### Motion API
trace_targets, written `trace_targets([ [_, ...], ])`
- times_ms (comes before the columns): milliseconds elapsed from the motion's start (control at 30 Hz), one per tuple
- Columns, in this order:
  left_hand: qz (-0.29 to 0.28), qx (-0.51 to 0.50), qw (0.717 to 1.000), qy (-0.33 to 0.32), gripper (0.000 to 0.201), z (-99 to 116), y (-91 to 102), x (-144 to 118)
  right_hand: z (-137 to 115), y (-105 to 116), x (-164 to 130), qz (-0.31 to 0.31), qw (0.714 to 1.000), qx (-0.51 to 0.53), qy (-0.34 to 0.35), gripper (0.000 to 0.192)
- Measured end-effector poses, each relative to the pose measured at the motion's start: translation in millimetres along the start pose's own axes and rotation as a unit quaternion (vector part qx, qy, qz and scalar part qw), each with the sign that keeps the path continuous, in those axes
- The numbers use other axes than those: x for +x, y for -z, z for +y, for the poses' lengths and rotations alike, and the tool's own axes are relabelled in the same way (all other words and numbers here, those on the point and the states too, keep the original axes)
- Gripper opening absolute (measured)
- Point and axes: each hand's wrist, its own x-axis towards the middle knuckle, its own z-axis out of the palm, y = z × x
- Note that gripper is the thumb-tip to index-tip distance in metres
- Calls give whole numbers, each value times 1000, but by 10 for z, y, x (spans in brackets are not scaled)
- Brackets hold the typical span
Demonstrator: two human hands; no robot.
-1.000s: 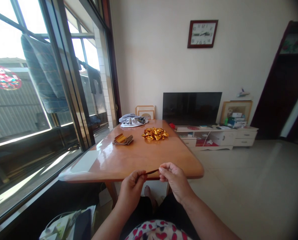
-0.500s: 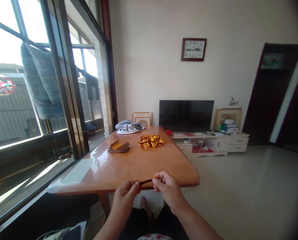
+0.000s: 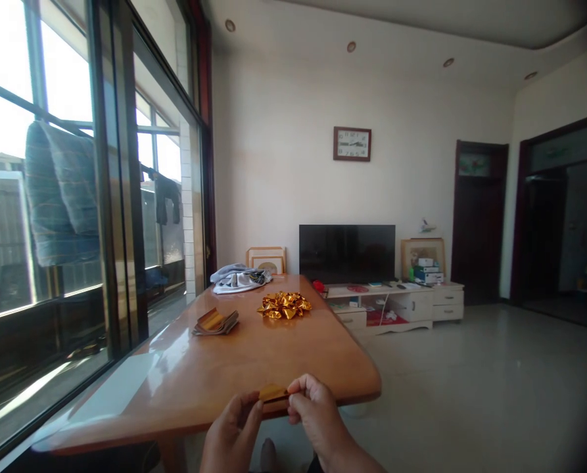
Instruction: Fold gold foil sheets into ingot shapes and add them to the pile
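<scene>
Gold paper [image 3: 272, 393], a small folded piece, is held between the two hands at the near edge of the desk [image 3: 254, 358], just above its rim. The left hand [image 3: 231, 430] pinches the left end of the piece between thumb and fingers; the right hand [image 3: 313, 414] pinches the right end in the same way. Both hands are closed on it, fingers curled, and sit close together, nearly touching.

On the desk, well apart from the hands, lies a pile of crumpled gold pieces [image 3: 284, 305] near the middle. To its left sits a stack of gold sheets [image 3: 215, 322]. At the far end rests a bundle of cloth [image 3: 238, 278].

Beyond the desk a dark television [image 3: 347, 253] stands on a low white cabinet [image 3: 396, 305]. A clock [image 3: 352, 144] hangs on the wall above. Windows [image 3: 51, 197] run along the left side.
</scene>
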Motion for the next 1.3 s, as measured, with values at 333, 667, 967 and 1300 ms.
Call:
trace_targets([
  [333, 40, -66, 997, 29, 47, 136, -5, -5, 126, -5, 8, -2, 995, -76, 68, 8],
  [667, 53, -122, 990, 54, 34, 97, -34, -94, 163, -16, -32, 13, 992, -93, 85, 11],
  [967, 75, -152, 984, 48, 27, 67, -92, -130, 165, -29, -53, 25, 993, -84, 77, 36],
  [1300, 44, -211, 971, 99, 50, 10, -148, -120, 136, 7, -56, -35, 983, -152, 97, 42],
])
